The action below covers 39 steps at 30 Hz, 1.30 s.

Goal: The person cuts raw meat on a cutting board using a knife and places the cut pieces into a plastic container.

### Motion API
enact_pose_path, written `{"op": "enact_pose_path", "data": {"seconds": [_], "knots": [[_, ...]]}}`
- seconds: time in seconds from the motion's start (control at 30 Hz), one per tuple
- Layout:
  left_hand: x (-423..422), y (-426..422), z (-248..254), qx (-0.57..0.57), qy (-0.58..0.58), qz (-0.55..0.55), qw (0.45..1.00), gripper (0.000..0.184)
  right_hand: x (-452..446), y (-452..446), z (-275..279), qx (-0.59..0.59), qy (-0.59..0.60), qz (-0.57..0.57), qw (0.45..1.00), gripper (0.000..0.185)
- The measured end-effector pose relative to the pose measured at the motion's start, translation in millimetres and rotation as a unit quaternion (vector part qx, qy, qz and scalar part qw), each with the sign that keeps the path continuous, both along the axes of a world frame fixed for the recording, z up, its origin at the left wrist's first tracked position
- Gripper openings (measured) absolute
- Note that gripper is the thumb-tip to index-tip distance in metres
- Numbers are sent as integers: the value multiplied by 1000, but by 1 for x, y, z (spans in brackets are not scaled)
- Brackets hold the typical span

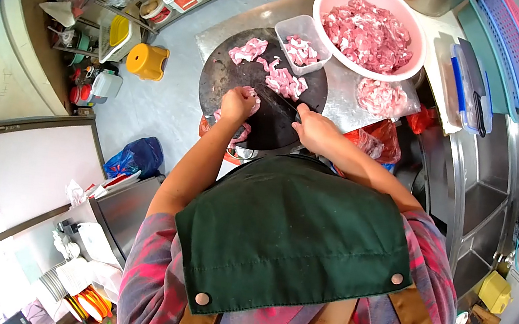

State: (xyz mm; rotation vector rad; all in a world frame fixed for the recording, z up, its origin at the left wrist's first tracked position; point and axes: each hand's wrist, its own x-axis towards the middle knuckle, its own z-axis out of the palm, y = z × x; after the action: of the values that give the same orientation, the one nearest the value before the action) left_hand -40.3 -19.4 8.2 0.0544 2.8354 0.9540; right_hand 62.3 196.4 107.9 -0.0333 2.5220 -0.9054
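On the round dark chopping board (219, 73), my left hand (238, 104) is closed on a strip of raw meat (254, 102). More of that meat hangs below the hand, near the board's front edge. My right hand (310, 129) grips a knife (287, 103), its dark blade pointing up and left across the board; the blade blends into the board, so its edge is hard to see. Cut meat pieces (285, 85) lie just beyond the blade, with another small heap (247, 51) farther back. A see-through plastic container (285, 30) with meat pieces rests at the board's far right.
Behind the board stands a pink basin (319, 28) full of meat. To its right, pale meat (381, 98) lies on the metal table (348, 95). A blue-edged lidded box (465, 91) and a steel sink (488, 187) are farther right. A yellow stool (147, 62) stands left.
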Motion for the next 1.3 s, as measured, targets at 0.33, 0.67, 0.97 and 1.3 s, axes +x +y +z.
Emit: {"op": "enact_pose_path", "data": {"seconds": [0.33, 0.67, 0.97, 1.3], "knots": [[-5, -29, 67, -28, -112, -152, 982, 25, -13, 6, 7, 91, 16, 53, 994, 19], [26, -40, 50, -87, 208, -231, 947, 16, -5, 13, -18, 23, 74, 31, 997, 25], [38, -40, 34, -140, 63, -220, 963, 20, -9, -2, -21, 17, 54, 20, 998, 24], [19, -14, 20, -10, 86, -130, 988, 44, -9, 6, -15, 2, 73, 9, 997, 25]]}}
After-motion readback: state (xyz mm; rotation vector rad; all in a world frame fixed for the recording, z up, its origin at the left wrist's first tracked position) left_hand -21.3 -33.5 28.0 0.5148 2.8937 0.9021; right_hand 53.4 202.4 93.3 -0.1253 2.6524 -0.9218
